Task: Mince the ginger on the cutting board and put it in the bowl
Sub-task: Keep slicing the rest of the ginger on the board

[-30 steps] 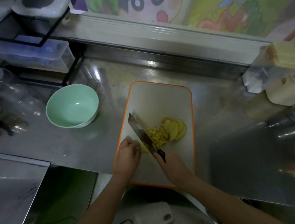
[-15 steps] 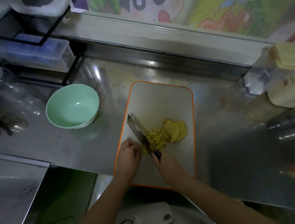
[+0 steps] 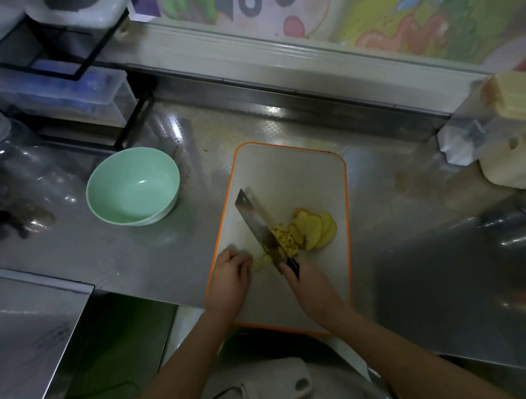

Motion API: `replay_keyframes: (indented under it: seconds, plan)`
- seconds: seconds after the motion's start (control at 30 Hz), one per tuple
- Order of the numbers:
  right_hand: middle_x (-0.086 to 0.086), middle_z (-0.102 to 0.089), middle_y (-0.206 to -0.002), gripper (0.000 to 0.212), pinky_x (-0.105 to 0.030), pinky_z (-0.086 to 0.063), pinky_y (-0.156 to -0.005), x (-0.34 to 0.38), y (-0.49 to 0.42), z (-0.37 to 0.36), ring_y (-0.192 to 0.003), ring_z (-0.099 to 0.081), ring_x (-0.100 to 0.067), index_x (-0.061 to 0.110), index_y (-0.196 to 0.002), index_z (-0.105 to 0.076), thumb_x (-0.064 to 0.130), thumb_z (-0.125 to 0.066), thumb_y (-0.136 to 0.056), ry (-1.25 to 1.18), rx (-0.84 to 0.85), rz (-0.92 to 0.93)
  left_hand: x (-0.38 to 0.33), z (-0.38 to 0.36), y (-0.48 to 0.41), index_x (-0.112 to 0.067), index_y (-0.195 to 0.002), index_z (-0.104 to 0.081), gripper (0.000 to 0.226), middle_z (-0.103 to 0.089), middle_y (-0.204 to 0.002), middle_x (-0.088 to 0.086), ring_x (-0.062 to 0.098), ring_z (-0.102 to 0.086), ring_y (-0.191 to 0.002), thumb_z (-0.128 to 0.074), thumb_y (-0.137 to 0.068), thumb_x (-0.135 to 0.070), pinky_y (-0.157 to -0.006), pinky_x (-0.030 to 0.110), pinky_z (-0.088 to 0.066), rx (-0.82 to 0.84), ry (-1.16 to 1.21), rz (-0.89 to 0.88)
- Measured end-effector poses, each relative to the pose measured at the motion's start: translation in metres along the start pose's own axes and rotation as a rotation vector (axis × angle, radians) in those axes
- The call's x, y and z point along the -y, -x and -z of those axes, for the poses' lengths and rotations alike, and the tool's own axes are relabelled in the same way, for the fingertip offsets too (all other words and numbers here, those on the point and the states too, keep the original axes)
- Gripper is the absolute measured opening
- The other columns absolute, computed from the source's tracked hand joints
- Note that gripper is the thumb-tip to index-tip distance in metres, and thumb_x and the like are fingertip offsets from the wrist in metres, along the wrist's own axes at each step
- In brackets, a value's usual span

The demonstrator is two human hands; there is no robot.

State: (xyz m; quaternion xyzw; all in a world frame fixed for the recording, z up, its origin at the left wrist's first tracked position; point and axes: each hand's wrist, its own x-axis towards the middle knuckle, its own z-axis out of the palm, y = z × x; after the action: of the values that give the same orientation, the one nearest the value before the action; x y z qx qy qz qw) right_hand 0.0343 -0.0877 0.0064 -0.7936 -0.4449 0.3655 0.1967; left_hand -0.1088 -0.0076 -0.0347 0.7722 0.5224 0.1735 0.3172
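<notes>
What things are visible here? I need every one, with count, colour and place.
cutting board: one, white, orange rim, mid-counter
counter: one, steel, under everything
bowl: one, mint green, left of board
ginger slices: several, yellow, right of pile
minced ginger: one pile, yellow, beside blade
ginger piece: one, pale, left of blade
knife: one, steel blade, dark handle, over board
storage boxes: several, clear, far left
containers: some, cream, far right
left hand: one, holds ginger piece
right hand: one, grips knife handle
</notes>
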Motion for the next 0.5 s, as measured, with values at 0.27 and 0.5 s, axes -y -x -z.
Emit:
replay_keyframes:
  seconds: [0.27, 0.5]
  plan:
    - [-0.012, -0.063, -0.084, 0.034, -0.033, -0.042, -0.064, 0.000, 0.005, 0.003, -0.074, -0.060, -0.024, 0.006, -0.095, -0.059, 0.036, -0.043, -0.098, 0.045, 0.027, 0.037, 0.005, -0.003, 0.003, -0.007, -0.083, -0.069, 0.006, -0.045, -0.084, -0.001, 0.013, -0.045, -0.080, -0.070, -0.078, -0.010, -0.070, 0.013, -0.028, -0.012, 0.018, 0.016]
    - [-0.016, -0.065, -0.091, 0.037, -0.028, -0.037, -0.063, 0.007, 0.005, -0.008, -0.082, -0.062, -0.028, 0.006, -0.092, -0.057, 0.039, -0.041, -0.098, 0.090, 0.046, -0.002, -0.003, -0.005, 0.004, -0.013, -0.083, -0.067, 0.009, -0.053, -0.087, 0.003, 0.012, -0.043, -0.087, -0.066, -0.081, -0.021, -0.075, 0.016, -0.029, -0.006, -0.015, -0.007]
